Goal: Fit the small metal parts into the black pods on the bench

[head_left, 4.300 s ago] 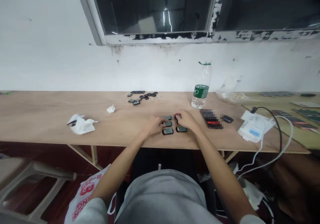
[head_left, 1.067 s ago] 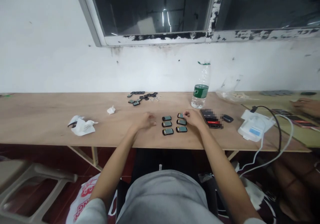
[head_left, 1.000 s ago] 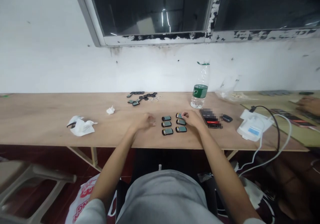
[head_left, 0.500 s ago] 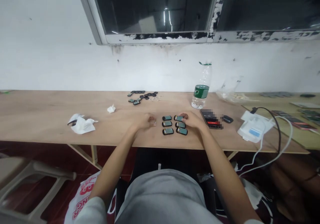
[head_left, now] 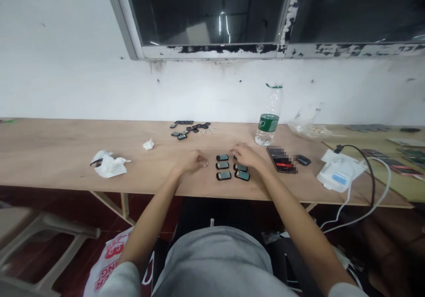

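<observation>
Small black oval cases with grey-green rectangular faces lie in two columns on the wooden table (head_left: 159, 173). Left of them, my left hand (head_left: 192, 160) rests near the tabletop, fingers closed in a pinch on a tiny pale piece (head_left: 206, 163), too small to name. My right hand (head_left: 247, 155) hovers over the far end of the right column, fingers partly stretched and covering most of the far case there. Nothing shows in its fingers. Nearest to it below is the middle right case (head_left: 241, 167); the near right case (head_left: 242, 175) and the left column's far case (head_left: 222, 157) are fully visible.
More dark cases (head_left: 182, 135) and white bits (head_left: 207, 131) lie toward the wall. A water bottle (head_left: 267, 129), phone (head_left: 281, 160), black oval item (head_left: 303, 160) and white cabled box (head_left: 338, 175) stand on the right. Crumpled tissues (head_left: 111, 164) lie left.
My right hand has moved slightly left and away from me, now covering the far right case it was touching at its edge. My left hand has barely moved.
</observation>
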`<action>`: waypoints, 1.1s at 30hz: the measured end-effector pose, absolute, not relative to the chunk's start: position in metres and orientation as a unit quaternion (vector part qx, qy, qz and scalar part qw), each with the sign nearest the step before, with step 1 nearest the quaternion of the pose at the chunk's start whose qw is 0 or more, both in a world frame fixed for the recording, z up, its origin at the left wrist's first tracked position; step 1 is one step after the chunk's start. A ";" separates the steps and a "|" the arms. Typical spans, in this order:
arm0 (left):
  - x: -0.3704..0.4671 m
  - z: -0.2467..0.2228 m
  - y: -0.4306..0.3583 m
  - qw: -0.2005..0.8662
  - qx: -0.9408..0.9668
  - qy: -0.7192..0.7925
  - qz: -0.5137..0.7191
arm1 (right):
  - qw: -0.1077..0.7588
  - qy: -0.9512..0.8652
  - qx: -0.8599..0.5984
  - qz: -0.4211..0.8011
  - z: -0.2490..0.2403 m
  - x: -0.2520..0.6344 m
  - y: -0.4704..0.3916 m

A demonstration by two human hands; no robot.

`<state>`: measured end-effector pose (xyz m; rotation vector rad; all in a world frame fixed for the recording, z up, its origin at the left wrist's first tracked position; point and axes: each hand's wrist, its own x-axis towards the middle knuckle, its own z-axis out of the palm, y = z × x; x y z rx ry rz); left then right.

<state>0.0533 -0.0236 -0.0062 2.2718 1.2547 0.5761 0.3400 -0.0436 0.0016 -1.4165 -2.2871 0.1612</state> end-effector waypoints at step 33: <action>0.094 0.021 -0.061 0.047 0.843 0.304 0.441 | 0.505 -0.650 -0.425 0.376 0.037 0.302 -0.086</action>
